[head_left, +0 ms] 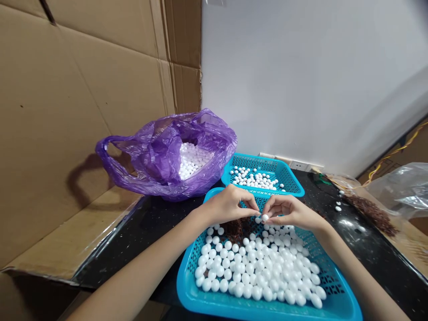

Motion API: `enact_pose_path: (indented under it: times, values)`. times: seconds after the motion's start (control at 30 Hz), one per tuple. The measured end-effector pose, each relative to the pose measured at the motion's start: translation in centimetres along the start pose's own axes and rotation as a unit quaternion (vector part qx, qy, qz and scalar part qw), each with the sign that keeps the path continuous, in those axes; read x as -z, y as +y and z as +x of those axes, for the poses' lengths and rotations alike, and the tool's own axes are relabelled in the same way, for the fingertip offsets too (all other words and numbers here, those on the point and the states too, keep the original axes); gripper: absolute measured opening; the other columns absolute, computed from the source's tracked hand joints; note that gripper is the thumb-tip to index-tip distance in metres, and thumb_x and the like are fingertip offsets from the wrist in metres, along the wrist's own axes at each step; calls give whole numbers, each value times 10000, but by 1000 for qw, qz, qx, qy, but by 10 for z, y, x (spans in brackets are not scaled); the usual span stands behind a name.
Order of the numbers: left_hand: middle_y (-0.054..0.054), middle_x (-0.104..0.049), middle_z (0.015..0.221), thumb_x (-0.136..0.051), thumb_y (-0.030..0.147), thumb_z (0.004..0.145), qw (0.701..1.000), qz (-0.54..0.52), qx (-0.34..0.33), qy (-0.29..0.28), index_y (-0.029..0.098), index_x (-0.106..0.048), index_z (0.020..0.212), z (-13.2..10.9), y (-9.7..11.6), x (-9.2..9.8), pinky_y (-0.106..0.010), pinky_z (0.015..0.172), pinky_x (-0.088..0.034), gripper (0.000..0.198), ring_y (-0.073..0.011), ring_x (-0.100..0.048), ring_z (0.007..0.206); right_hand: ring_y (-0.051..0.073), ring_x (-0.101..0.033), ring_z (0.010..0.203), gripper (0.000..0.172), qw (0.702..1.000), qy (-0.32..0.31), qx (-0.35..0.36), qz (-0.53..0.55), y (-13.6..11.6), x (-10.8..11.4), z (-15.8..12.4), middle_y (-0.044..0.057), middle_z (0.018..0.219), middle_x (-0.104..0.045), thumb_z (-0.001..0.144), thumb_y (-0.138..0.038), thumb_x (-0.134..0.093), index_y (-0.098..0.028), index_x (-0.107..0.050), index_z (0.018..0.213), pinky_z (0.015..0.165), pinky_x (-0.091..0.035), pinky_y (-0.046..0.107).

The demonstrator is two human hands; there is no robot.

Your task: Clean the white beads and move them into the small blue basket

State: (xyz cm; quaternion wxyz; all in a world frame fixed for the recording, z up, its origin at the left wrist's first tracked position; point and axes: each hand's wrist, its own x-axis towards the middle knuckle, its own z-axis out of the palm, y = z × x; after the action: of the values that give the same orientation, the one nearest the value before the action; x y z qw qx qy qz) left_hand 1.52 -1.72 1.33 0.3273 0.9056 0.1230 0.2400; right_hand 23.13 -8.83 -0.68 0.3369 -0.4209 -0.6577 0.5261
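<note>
Over the near blue basket (pixel 187 285) my two hands almost meet. Between the thumb and fingers of my right hand (pixel 287 211) is a small white ball (pixel 265 218). My left hand (pixel 236 203) is closed in a pinch just left of that ball; whatever its fingertips hold is too small to make out. Many loose white balls (pixel 254 267) fill the front and right of the basket. Behind them, under my left hand, lies a heap of small dark brown pieces (pixel 235 229).
A purple plastic bag (pixel 160 156) of white balls stands at the back left by a cardboard wall (pixel 83 89). A second blue basket (pixel 290 176) with white balls sits behind the first. More brown pieces (pixel 372 214) and a clear plastic bag (pixel 401 185) lie right on the black tabletop (pixel 364 249).
</note>
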Motion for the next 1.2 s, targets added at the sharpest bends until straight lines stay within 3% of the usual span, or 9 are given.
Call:
enact_pose_path:
  times: [0.4, 0.87, 1.2]
  values:
    - [-46, -679, 827, -568, 186, 851, 990, 71, -103, 62, 122, -625, 865, 2, 4, -4, -221, 684, -480, 87, -123, -619, 764, 162, -695, 827, 152, 997, 30, 38, 55, -3, -5, -3, 25, 850, -720, 705, -133, -735, -180, -638, 813, 737, -562, 245]
    - [-47, -708, 823, -638, 166, 789, 993, -4, -92, 69, 127, -673, 831, 1, 3, -6, -214, 688, -503, 67, -118, -650, 760, 131, -682, 795, 216, 995, 32, 73, 64, -3, -7, -3, -8, 831, -689, 684, -66, -735, -191, -591, 787, 715, -559, 222]
    - [-36, -699, 814, -624, 187, 803, 995, 6, -86, 58, 138, -663, 828, 1, 6, -5, -228, 696, -490, 68, -117, -640, 754, 108, -677, 748, 218, 993, 33, 76, 80, -4, -7, -3, -14, 808, -688, 684, -60, -736, -190, -585, 772, 701, -557, 205]
